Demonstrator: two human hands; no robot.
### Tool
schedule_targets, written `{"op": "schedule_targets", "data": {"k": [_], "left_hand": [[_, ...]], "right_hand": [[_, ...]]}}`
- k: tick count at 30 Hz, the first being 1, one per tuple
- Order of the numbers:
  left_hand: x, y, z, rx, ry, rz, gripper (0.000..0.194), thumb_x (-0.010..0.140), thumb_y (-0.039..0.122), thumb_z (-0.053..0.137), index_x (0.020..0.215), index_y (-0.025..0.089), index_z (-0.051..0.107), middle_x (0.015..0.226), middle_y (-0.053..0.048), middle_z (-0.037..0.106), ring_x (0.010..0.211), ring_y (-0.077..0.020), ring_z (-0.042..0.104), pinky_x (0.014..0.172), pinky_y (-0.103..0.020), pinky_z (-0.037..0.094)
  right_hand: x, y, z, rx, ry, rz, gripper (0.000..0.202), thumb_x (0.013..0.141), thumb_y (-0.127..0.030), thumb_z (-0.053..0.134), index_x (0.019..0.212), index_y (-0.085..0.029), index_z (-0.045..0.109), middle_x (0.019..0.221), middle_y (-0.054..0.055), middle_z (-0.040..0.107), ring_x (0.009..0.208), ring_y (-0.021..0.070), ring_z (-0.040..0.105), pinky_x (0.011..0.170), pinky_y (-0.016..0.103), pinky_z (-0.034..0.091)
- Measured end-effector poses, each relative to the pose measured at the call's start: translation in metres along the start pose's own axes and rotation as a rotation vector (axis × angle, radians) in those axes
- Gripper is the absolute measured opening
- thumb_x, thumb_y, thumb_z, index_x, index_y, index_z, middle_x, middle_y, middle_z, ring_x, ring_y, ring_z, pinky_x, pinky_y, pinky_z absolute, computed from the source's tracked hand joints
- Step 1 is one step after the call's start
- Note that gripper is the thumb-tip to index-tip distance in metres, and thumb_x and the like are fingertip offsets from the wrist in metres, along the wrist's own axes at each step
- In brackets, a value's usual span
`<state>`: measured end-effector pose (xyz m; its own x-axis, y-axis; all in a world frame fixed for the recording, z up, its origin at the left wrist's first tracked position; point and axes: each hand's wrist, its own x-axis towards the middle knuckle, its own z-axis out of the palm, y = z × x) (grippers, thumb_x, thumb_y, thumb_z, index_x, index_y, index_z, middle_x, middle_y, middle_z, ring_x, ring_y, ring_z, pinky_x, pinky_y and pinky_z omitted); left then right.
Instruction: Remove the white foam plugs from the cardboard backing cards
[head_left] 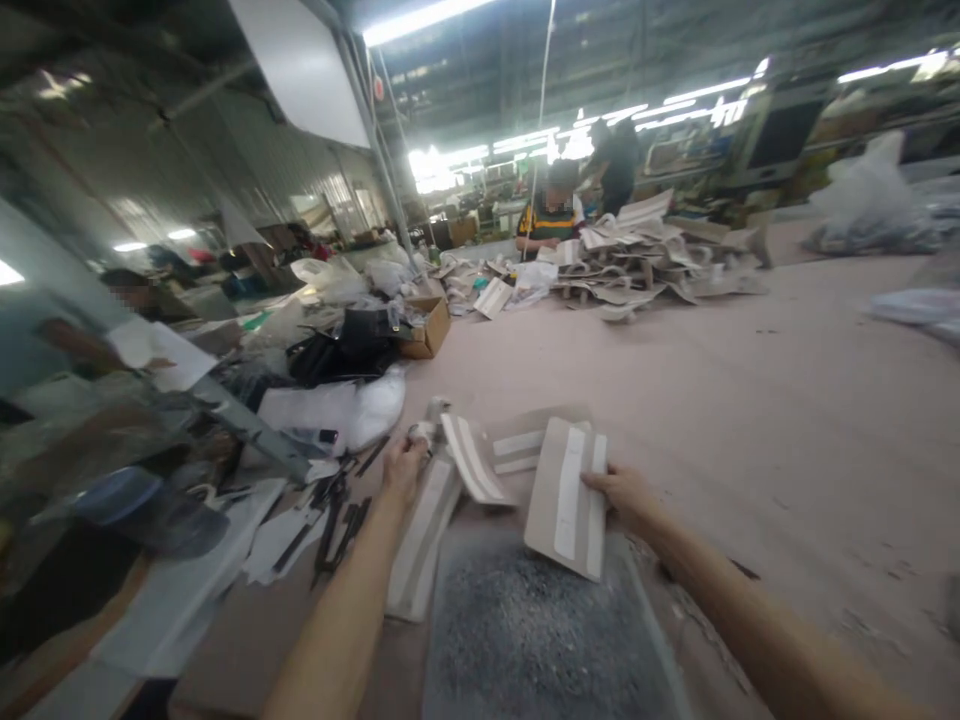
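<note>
My right hand (613,486) pinches the right edge of a flat beige panel (544,500) with a white strip down it. The panel is tilted above a dark, speckled grey board (525,630). Farther left, my left hand (405,466) has its fingers closed round a small whitish-grey object (426,430), too blurred to name. Beside that hand a striped beige piece (474,460) stands at a slant. Another long striped piece (424,545) lies nearer me, left of the board. Behind the held panel, a further striped piece (517,450) is partly covered.
A large heap of beige pieces (645,255) lies across the table (712,400). An open cardboard box (427,330), black material (349,345) and dark tools (337,525) crowd the left. A metal post (255,435) slants there. A co-worker (555,215) sits at the far side.
</note>
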<state>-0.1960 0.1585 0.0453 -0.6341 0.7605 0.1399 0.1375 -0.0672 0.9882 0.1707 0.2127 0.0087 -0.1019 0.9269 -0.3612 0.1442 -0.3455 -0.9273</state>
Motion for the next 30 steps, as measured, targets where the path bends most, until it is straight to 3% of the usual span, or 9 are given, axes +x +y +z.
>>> {"op": "schedule_targets", "data": {"k": [5, 7, 10, 14, 19, 21, 24, 27, 30], "left_hand": [[-0.035, 0.006, 0.092, -0.037, -0.346, -0.052, 0.029, 0.065, 0.041, 0.072, 0.079, 0.016, 0.069, 0.073, 0.000, 0.065, 0.071, -0.0140, 0.055, 0.067, -0.024, 0.043], [-0.052, 0.012, 0.114, -0.046, -0.431, -0.076, 0.029, 0.067, 0.041, 0.071, 0.083, 0.017, 0.070, 0.076, 0.000, 0.067, 0.069, -0.0140, 0.055, 0.065, -0.023, 0.043], [-0.077, 0.018, 0.129, -0.029, -0.500, -0.055, 0.030, 0.069, 0.040, 0.070, 0.086, 0.016, 0.071, 0.080, -0.001, 0.070, 0.071, -0.0145, 0.058, 0.065, -0.023, 0.044], [-0.094, 0.031, 0.117, -0.074, -0.451, -0.019, 0.036, 0.066, 0.043, 0.077, 0.088, 0.014, 0.072, 0.082, -0.004, 0.071, 0.077, -0.0169, 0.063, 0.070, -0.025, 0.050], [-0.110, 0.057, 0.075, -0.337, -0.207, 0.035, 0.048, 0.064, 0.048, 0.083, 0.096, 0.015, 0.068, 0.102, -0.008, 0.073, 0.089, -0.0185, 0.068, 0.076, -0.028, 0.056], [-0.124, 0.065, 0.052, -0.345, -0.108, 0.063, 0.046, 0.064, 0.046, 0.086, 0.092, 0.014, 0.068, 0.096, -0.007, 0.073, 0.084, -0.0172, 0.069, 0.074, -0.028, 0.057], [-0.158, 0.064, 0.022, -0.328, -0.023, 0.072, 0.045, 0.066, 0.043, 0.086, 0.094, 0.013, 0.067, 0.088, -0.005, 0.073, 0.079, -0.0165, 0.070, 0.078, -0.031, 0.057], [-0.200, 0.049, 0.008, -0.301, -0.130, 0.018, 0.053, 0.071, 0.041, 0.085, 0.112, 0.016, 0.063, 0.093, -0.005, 0.075, 0.082, -0.0177, 0.072, 0.083, -0.034, 0.057], [-0.233, 0.029, 0.016, -0.268, -0.272, -0.085, 0.051, 0.075, 0.042, 0.081, 0.116, 0.018, 0.063, 0.099, -0.007, 0.076, 0.084, -0.0170, 0.070, 0.083, -0.032, 0.055]], "right_hand": [[-0.035, 0.006, -0.032, 0.205, -0.010, 0.084, 0.034, 0.073, -0.025, 0.068, 0.106, -0.017, 0.065, 0.099, 0.010, 0.076, 0.082, 0.0230, 0.072, 0.068, 0.033, 0.060], [-0.050, 0.009, -0.042, 0.257, -0.026, 0.102, 0.029, 0.072, -0.024, 0.069, 0.100, -0.016, 0.066, 0.089, 0.010, 0.076, 0.079, 0.0237, 0.072, 0.068, 0.034, 0.060], [-0.074, 0.010, -0.054, 0.260, -0.015, 0.071, 0.025, 0.072, -0.027, 0.072, 0.093, -0.014, 0.068, 0.075, 0.008, 0.073, 0.071, 0.0230, 0.070, 0.061, 0.031, 0.058], [-0.118, -0.015, -0.064, 0.176, 0.039, -0.075, 0.028, 0.079, -0.040, 0.069, 0.089, -0.013, 0.069, 0.069, 0.007, 0.069, 0.070, 0.0218, 0.067, 0.060, 0.029, 0.055], [-0.190, -0.046, -0.052, -0.222, -0.060, -0.703, 0.032, 0.096, -0.042, 0.050, 0.103, -0.019, 0.073, 0.106, 0.007, 0.072, 0.101, 0.0233, 0.065, 0.091, 0.036, 0.053], [-0.213, -0.027, -0.039, -0.465, -0.179, -0.909, 0.031, 0.098, -0.038, 0.050, 0.114, -0.021, 0.071, 0.125, 0.009, 0.067, 0.114, 0.0254, 0.060, 0.101, 0.042, 0.047], [-0.232, 0.034, -0.025, -0.829, -0.386, -1.006, 0.034, 0.096, -0.033, 0.056, 0.126, -0.020, 0.066, 0.136, 0.014, 0.061, 0.126, 0.0298, 0.053, 0.109, 0.051, 0.038], [-0.232, 0.091, -0.025, -1.015, -0.495, -0.937, 0.042, 0.096, -0.028, 0.055, 0.137, -0.020, 0.059, 0.148, 0.015, 0.051, 0.139, 0.0325, 0.042, 0.117, 0.056, 0.029], [-0.226, 0.110, -0.031, -1.049, -0.522, -0.887, 0.047, 0.097, -0.032, 0.056, 0.142, -0.021, 0.055, 0.154, 0.014, 0.046, 0.145, 0.0329, 0.036, 0.119, 0.056, 0.025]]}}
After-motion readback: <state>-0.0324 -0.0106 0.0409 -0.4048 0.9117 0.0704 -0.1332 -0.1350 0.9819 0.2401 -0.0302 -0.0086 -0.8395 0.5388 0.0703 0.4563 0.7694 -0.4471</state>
